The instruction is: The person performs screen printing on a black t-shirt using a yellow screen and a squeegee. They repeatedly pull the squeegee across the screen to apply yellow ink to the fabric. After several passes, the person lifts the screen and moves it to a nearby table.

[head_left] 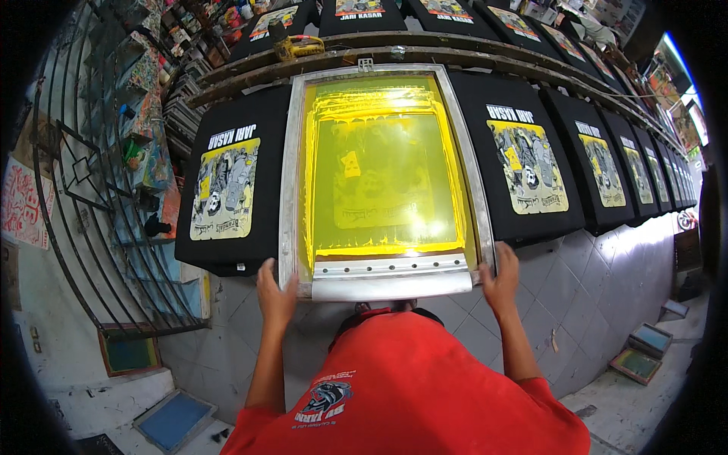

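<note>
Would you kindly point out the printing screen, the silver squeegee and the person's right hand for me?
Printing screen [402, 178]: head view, on the middle of its yellow mesh.
Silver squeegee [391, 287]: head view, on its smooth near part.
Right hand [500, 287]: head view, on the middle of the hand.

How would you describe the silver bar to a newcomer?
Find the big yellow screen between left hand and right hand. Across its near end lies the silver bar. Unlike the frame's sides, it has a row of dark dots.

Top-row black cloths [362, 26] partly out-of-frame
</note>
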`<state>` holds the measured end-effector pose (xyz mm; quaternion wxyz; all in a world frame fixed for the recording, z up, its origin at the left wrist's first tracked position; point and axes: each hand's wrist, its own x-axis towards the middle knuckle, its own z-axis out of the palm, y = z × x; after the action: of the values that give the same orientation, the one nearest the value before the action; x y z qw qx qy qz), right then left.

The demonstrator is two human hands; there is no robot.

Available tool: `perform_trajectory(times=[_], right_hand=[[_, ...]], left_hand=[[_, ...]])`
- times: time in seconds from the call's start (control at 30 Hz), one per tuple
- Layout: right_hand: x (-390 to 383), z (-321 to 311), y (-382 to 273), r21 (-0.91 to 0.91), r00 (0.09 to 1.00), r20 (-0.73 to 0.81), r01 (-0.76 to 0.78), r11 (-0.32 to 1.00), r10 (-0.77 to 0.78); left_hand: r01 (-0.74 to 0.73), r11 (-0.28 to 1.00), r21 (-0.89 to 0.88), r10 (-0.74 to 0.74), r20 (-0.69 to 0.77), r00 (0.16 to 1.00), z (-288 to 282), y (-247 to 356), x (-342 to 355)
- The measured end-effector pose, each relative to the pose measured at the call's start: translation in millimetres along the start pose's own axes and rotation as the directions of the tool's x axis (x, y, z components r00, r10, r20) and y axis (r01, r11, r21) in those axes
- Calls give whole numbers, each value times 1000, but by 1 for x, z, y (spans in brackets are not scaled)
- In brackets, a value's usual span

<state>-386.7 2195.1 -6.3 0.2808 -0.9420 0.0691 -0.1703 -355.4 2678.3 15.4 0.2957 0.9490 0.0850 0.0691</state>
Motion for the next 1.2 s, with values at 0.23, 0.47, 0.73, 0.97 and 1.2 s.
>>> perform_trajectory(times=[0.23, 0.47, 0.73, 0.97, 1.2], right_hand=[[-4, -14, -47, 1, 804, 406, 475, 880, -434], [25, -18, -48, 36, 770, 457, 484, 874, -446], [105, -4, -68, -124, 783, 528, 453, 883, -328], [361, 85, -59, -219, 820, 428, 502, 837, -380], [463, 134, -45, -167, 842, 430, 429, 888, -326]], left_hand=[[-565, 821, 78, 494, 398, 773, 10, 48, -37], [-631, 775, -28, 591, 385, 708, 4, 71, 4], [-690, 723, 19, 634, 378, 675, 14, 91, 83], [-626, 761, 167, 554, 334, 762, 53, 134, 334], [-619, 763, 186, 509, 417, 753, 104, 160, 447]])
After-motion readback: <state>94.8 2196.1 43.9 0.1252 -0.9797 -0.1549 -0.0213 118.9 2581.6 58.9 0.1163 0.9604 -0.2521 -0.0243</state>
